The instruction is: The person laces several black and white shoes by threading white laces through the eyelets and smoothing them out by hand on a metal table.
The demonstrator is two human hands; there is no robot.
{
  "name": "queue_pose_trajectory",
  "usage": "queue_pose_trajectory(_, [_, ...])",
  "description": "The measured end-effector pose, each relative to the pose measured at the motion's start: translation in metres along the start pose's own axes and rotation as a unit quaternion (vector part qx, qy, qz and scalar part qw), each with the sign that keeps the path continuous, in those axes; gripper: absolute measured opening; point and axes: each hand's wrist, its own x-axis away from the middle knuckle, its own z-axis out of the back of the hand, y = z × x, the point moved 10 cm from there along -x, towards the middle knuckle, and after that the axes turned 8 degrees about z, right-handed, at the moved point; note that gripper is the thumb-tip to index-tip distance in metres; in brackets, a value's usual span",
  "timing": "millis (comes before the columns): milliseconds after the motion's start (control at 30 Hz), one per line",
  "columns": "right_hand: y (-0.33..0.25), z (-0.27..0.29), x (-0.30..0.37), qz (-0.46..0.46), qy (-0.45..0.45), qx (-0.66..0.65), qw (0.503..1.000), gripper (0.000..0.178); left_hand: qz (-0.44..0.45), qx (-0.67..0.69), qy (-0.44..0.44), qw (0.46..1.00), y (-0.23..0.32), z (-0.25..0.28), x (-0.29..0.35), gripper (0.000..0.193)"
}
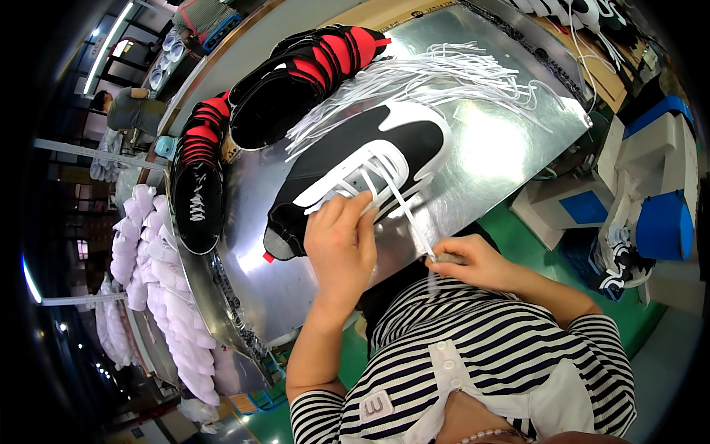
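1. Taking the sneaker as the clock's centre, this black-and-white sneaker (345, 172) lies on a shiny metal tabletop (488, 140). Its rounded white toe points to two o'clock, its heel to eight; the long axis runs slantwise between them. The laced throat is turned toward the person, and the dark foot opening sits at the heel end.
2. The metal tabletop has a raised rim and bears a loose bundle of white laces (436, 78) toward one o'clock, just beyond the sneaker. Black-and-red shoes (325, 63) lie packed together at eleven o'clock, and another row of shoes (203, 177) at nine.
3. Off the tabletop, toward eight o'clock, stands a long pile of pale shoe-like pieces (159, 288).
4. The left hand (339, 235) is closed over the sneaker's near edge beside the throat, its forearm rising from six o'clock. Whether it also pinches lacing, I cannot tell.
5. The right hand (473, 260), its forearm coming from four o'clock, grasps a white lace (407, 211) stretched straight from the throat toward five o'clock. A short handle-like object (451, 258) shows between its fingers.
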Motion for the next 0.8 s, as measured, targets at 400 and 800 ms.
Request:
queue_pose_trajectory(400, [-0.024,0.059,-0.079,0.175,0.213,0.12,0.954,0.014,0.112,0.092,-0.17,0.975,-0.066,-0.081,0.012,0.021])
queue_pose_trajectory(800, [-0.008,0.057,-0.087,0.162,0.199,0.152,0.954,0.018,0.166,0.054,-0.127,0.977,-0.071,-0.086,0.007,0.029])
